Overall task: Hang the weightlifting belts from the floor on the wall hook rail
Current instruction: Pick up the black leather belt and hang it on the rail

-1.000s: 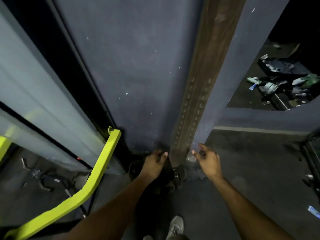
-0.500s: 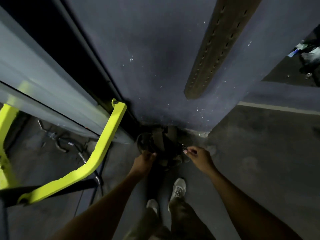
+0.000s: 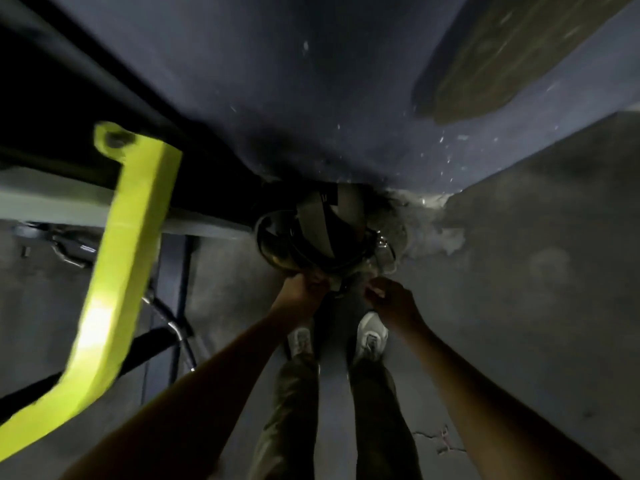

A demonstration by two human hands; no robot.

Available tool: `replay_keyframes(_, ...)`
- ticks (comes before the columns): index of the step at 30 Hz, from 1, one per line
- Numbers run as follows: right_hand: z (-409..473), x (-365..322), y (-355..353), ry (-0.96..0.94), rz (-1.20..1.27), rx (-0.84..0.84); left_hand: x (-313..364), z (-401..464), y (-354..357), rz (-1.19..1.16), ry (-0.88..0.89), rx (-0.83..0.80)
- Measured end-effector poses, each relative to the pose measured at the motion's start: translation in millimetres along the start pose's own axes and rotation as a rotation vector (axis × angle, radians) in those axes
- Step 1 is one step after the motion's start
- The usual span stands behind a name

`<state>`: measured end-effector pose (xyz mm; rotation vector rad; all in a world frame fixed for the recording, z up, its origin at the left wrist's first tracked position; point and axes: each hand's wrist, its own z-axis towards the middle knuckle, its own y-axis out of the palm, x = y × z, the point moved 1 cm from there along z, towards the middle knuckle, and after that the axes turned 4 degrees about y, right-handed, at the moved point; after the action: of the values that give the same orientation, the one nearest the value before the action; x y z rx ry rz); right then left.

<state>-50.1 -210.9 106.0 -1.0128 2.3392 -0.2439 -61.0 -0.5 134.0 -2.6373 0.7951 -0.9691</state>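
the belts (image 3: 325, 233) lie coiled on the floor (image 3: 519, 306) against the wall (image 3: 311, 98), at twelve o'clock from the shoes. left hand (image 3: 301, 292) and right hand (image 3: 391, 299) grip the pile's near edge; gather every loop before lifting.

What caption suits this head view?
Both hands, left hand and right hand, reach the belt pile on the floor below the wall.
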Motion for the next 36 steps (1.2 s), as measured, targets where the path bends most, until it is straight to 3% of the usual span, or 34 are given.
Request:
replay_keyframes(6, 159.4, 87.8, 83.9, 0.151, 0.26, 0.055, -60.5, 164.0, 86.1, 0.258, 0.136, -0.099)
replay_keyframes(10, 254.3, 145.3, 129.4, 0.28, 0.567, 0.05, -96.3, 257.5, 148.6, 0.305, 0.105, -0.04)
replay_keyframes(15, 308.3, 162.7, 157.4, 0.384, 0.929, -0.082, -122.0, 298.0, 191.8, 0.82, 0.207, 0.027)
replay_keyframes(18, 295.1, 153.0, 155.7, 0.42, 1.046, -0.104, -108.9, 290.6, 178.3, 0.94, 0.253, 0.128)
replay_keyframes(22, 260.5, 126.6, 126.7, 0.508, 1.294, -0.061, -87.2, 252.2, 139.2, 0.818, 0.265, 0.073)
replay_keyframes(27, 198.7, 71.8, 73.8, 0.512, 1.513, -0.036, -66.6, 186.9, 66.4, 0.417, 0.198, -0.013)
replay_keyframes(30, 144.6, 15.3, 37.7, 0.401, 1.435, -0.052, -46.3, 130.8, 26.4, 0.239, 0.256, 0.026)
replay_keyframes(33, 80.7, -42.1, 4.8, 0.275, 1.291, 0.114, -10.0, 77.4, -12.8, 0.105, 0.27, 0.031)
replay_keyframes(36, 10.5, -101.7, -24.9, 0.164, 1.172, 0.178, 31.0, 21.2, -47.6, -0.087, 0.271, -0.003)
